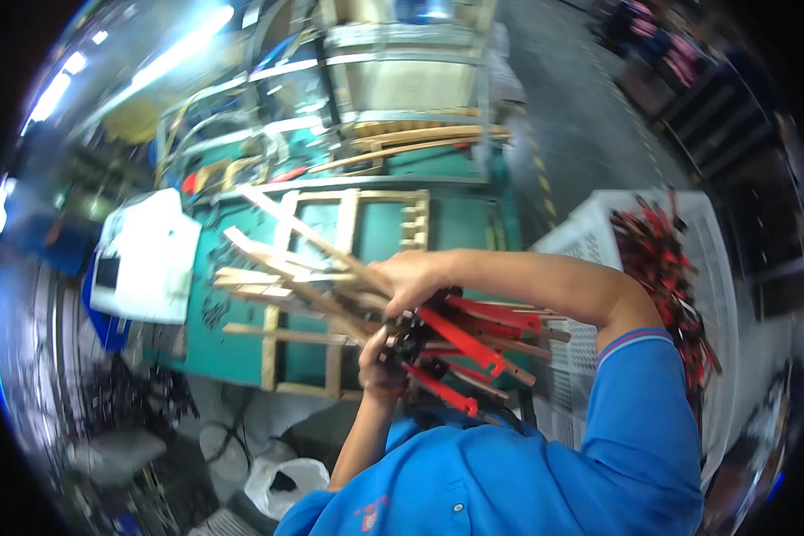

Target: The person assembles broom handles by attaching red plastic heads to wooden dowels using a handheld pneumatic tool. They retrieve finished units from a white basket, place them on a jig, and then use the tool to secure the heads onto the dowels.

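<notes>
Over the near edge of the green workbench, a loose bundle of thin wooden sticks with red strips and black fittings (463, 339) lies across both my hands. My right hand (413, 279) grips it from above, fingers closed round the sticks near the black fittings. From below, my left hand (380, 368) is closed on the same bundle, thumb up against the sticks. Bare stick ends fan out to the left, while the red strips point right toward my body. Fingers under the bundle are partly hidden, and motion smears the sticks a little.
A wooden frame with crossbars (348, 219) lies on the green workbench (460, 219). To the right stands a white plastic crate (590, 241) heaped with similar red and black pieces. A white bag (152, 255) hangs at the left; a lined bin (286, 482) stands below.
</notes>
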Demonstrator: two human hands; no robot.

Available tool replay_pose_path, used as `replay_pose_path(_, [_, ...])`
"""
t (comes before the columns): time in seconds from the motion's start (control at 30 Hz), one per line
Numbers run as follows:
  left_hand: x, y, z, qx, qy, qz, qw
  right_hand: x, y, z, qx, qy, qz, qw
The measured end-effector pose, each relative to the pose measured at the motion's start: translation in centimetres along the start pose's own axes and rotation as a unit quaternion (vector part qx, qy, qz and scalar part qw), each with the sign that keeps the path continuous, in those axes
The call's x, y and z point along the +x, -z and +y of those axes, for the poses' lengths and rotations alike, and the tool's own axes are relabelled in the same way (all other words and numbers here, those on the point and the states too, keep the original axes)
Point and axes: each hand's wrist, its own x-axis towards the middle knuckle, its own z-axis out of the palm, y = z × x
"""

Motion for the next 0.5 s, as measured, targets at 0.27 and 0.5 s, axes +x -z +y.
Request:
replay_pose_path(0.27, [-5.2, -11.7, -3.7, 0.115, -0.108, -0.082, 0.984, -20.9, -0.2, -4.8, -0.118, 0.079, 0.295, 0.945])
replay_pose_path(0.5, [-3.0, -31.4, -3.4, 0.370, -0.131, -0.345, 0.853, -41.0, 0.2, -5.7, -0.096, 0.007, 0.634, 0.768])
